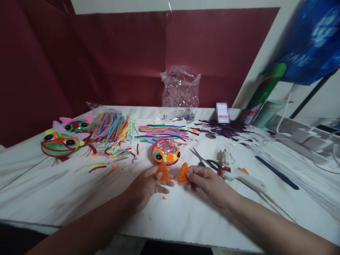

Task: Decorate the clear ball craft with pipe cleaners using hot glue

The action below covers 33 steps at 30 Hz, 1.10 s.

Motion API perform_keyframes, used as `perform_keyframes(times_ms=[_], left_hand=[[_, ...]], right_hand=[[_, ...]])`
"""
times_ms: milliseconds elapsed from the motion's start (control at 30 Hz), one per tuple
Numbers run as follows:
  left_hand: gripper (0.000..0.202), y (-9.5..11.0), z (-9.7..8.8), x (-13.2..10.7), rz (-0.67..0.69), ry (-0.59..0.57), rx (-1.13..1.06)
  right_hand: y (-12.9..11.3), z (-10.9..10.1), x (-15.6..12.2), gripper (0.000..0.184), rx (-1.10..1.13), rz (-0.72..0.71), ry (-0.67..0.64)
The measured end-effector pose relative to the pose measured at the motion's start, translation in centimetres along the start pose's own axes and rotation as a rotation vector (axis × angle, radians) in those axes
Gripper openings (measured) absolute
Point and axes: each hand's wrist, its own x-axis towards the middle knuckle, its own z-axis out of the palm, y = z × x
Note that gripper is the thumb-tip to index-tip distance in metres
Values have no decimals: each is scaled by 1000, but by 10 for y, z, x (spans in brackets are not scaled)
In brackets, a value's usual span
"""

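the left hand pinches an orange triangle, spare fingers loosely spread; the right hand, fingers curled, pinches a second triangle, both tips up, perhaps for comparing shapes. they're just short of the round craft face, with room toward the near edge of the table; scissors and the glue gun lie toward its right edge.

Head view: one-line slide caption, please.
Left hand and right hand each hold an orange triangle in front of a round craft face.
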Motion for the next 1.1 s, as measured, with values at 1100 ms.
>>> perform_keyframes(times_ms=[1100], left_hand=[[38, -4, 0, 10, 54, 82, 319]], right_hand=[[25, -3, 3, 38, -233, -73, 12]])
